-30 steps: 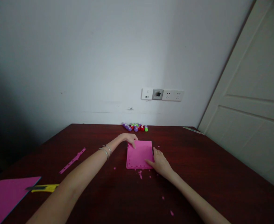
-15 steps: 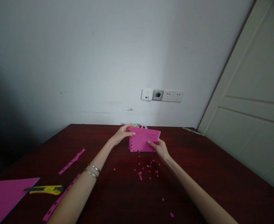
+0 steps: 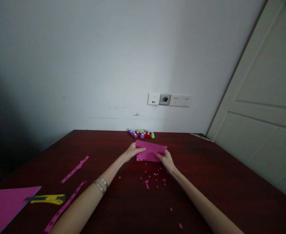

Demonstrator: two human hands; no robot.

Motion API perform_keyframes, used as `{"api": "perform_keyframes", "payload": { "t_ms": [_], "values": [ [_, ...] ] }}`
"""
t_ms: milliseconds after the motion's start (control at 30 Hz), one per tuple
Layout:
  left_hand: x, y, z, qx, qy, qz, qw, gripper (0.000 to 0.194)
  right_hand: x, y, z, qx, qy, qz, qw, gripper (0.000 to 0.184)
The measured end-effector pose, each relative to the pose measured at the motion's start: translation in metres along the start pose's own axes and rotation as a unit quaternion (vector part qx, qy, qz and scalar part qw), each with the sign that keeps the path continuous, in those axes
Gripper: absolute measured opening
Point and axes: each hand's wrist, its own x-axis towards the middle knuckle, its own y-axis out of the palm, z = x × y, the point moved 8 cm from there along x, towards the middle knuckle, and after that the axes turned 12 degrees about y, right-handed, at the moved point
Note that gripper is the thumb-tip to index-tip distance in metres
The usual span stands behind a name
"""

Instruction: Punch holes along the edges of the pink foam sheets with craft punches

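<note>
A pink sheet (image 3: 149, 151) with small holes punched along its near edge is held a little above the dark red table (image 3: 206, 175), tilted toward flat. My left hand (image 3: 132, 151) grips its left edge, fingers closed on it. My right hand (image 3: 165, 159) pinches its right near corner. Below the sheet, several tiny pink punched scraps (image 3: 155, 178) lie scattered on the table. Two bracelets (image 3: 101, 183) sit on my left forearm.
A row of small coloured paper punches (image 3: 141, 133) stands at the table's far edge by the wall. At left lie two punched pink strips (image 3: 76, 169), a yellow utility knife (image 3: 47, 198) and another pink sheet (image 3: 4, 208). A door (image 3: 267, 107) is at right.
The sheet lay flat on the table under both hands a second ago. Both hands lifted it up and away, uncovering scraps, and have now lowered and flattened it somewhat.
</note>
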Motion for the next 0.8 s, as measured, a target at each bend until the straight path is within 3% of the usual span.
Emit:
{"api": "perform_keyframes", "payload": {
  "t_ms": [333, 600, 800],
  "values": [
    [0.001, 0.001, 0.008, 0.004, -0.011, -0.045, 0.999, 0.019, 0.001, 0.002, -0.002, -0.005, -0.003, -0.008, 1.000, 0.039],
    [-0.002, -0.010, 0.003, 0.019, 0.014, -0.115, 0.993, 0.028, -0.006, 0.001, 0.003, -0.025, -0.010, -0.024, 0.999, 0.040],
    [-0.004, -0.004, 0.009, 0.022, 0.013, -0.129, 0.991, 0.024, -0.001, 0.001, 0.000, -0.034, -0.014, -0.042, 0.998, 0.034]
  ]
}}
